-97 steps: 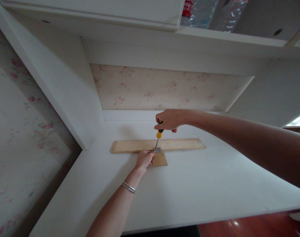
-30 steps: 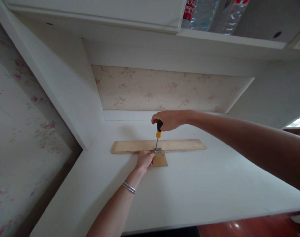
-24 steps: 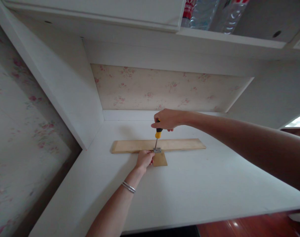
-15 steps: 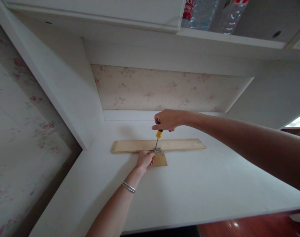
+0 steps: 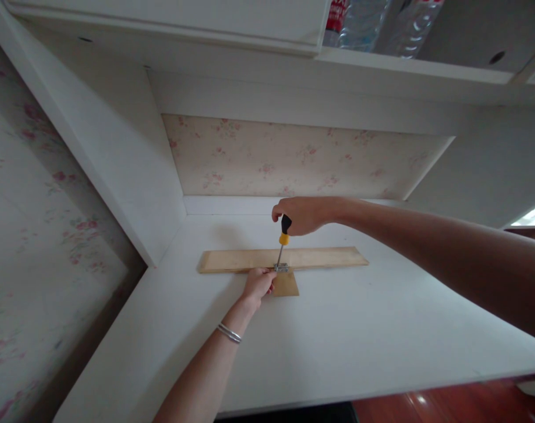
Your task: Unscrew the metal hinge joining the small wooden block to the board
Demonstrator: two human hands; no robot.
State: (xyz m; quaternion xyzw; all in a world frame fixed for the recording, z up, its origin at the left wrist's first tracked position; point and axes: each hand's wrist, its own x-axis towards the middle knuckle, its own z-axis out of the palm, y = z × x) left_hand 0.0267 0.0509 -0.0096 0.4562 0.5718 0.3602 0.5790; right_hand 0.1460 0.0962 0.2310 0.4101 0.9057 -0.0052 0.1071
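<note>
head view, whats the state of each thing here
yellow and black screwdriver: upright, tip on the hinge
right hand: closed on its handle
small metal hinge: flat across both wood pieces
left hand: pressing beside it
long wooden board: flat on the white desk

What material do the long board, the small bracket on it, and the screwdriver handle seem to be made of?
The long board looks like unpainted light wood: pale tan, matte, with a faint grain. The small bracket appears to be bare metal, silvery and slightly shiny. The screwdriver handle, gripped by the right hand, is probably plastic or rubber, black over yellow; its finish is too small to judge.
</note>
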